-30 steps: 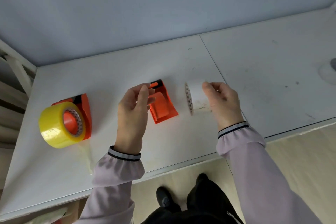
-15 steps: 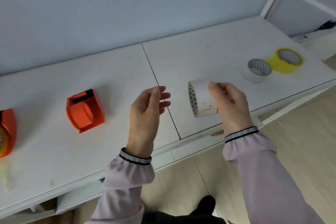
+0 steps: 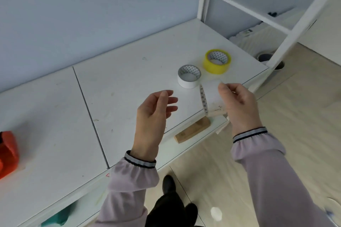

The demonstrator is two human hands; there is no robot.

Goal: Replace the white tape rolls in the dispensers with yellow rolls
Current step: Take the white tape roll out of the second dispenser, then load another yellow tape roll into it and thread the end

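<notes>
My right hand grips a white tape roll, held on edge just above the table near its front right corner. My left hand hovers beside it, fingers apart and holding nothing. On the table beyond lie another white tape roll and a yellow tape roll, both flat with the core facing up. An orange dispenser with no roll on it sits at the far left edge of the view, partly cut off.
The white table has a seam running front to back left of my hands. A small wooden block sticks out under its front edge. A white metal frame rises at the right end. Floor and my shoes lie below.
The view has swung right, so the orange dispensers slid away to the left. My right hand carried the white roll toward the two loose rolls; my left hand let go of the dispenser.
</notes>
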